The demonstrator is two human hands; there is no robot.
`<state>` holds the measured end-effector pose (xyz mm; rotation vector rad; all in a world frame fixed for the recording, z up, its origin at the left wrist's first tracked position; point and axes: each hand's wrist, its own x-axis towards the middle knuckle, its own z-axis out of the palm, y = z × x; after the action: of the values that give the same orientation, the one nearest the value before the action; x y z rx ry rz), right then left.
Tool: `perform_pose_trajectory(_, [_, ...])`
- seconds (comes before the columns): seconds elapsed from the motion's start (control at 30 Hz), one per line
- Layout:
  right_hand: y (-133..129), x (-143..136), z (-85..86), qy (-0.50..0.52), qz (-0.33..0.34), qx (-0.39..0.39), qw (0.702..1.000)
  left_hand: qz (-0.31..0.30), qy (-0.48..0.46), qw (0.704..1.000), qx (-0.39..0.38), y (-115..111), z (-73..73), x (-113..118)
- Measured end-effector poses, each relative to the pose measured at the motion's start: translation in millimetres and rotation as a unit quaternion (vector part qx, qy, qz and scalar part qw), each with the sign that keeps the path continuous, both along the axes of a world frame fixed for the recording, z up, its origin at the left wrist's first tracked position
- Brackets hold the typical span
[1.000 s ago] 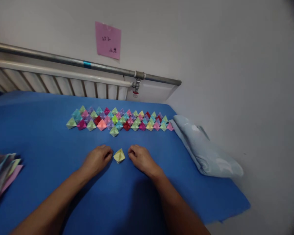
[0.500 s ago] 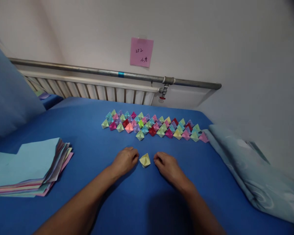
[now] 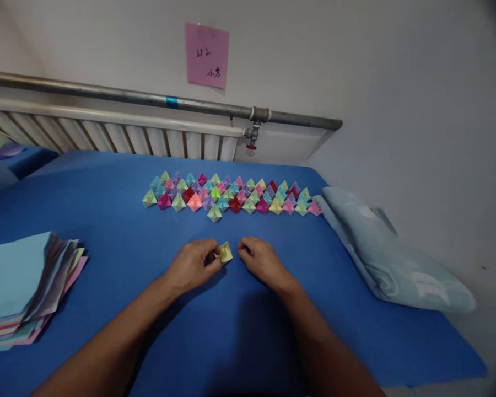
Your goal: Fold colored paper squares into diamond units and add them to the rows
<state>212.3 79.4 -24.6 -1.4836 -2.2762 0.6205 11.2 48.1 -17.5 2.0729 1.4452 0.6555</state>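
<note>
My left hand (image 3: 195,264) has its thumb and fingers closed on the left side of a small yellow origami piece (image 3: 226,253), whose folded points face up. Those fingers cover part of the paper. Just right of it, apart from the paper, my right hand (image 3: 261,258) rests on the blue surface with its fingers curled in and nothing visible in them. Beyond both hands lie rows of folded paper pieces in many colours, closely set. A pale green origami piece (image 3: 215,214) sits alone in front of the nearest row.
A stack of coloured paper sheets (image 3: 16,275) lies at the left on the blue tabletop (image 3: 119,220). On the right is a folded pale teal cloth (image 3: 367,242). Behind the table run a white radiator (image 3: 157,140) and a metal pipe (image 3: 119,95), below a pink note (image 3: 206,55).
My left hand has closed on the yellow origami piece, which lay untouched between my hands before. The camera view has turned, so the scene sits further left and higher.
</note>
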Motion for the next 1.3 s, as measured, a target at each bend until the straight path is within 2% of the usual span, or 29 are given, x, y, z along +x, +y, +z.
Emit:
perform_pose_trajectory(0.57, [2.6,-0.2,-1.3,-0.014,0.003,0.004,1.0,-0.018,0.027,0.998,0.061,-2.5,-8.6,7.7])
perform_pose_trajectory(0.7, [2.2,-0.1,0.0,-0.019,0.007,0.003,1.0,-0.008,0.021,0.998,0.061,0.8,-5.1,2.8])
perform_pose_trajectory(0.83, [1.3,0.1,2.2,-0.019,0.007,-0.004,1.0,0.031,0.006,0.997,0.066,9.8,4.5,-14.7])
perform_pose_trajectory(1.0, [1.4,-0.7,2.7,-0.025,0.003,-0.01,1.0,0.119,0.002,0.989,0.088,24.2,13.2,-57.2])
perform_pose_trajectory(1.13, [2.0,-1.0,2.6,-0.029,0.005,-0.015,0.999,0.213,0.033,0.974,0.065,32.9,13.7,-87.8])
perform_pose_trajectory(1.3, [3.1,0.1,-0.6,-0.025,0.005,-0.006,1.0,0.257,0.051,0.964,0.05,39.3,8.3,-106.0])
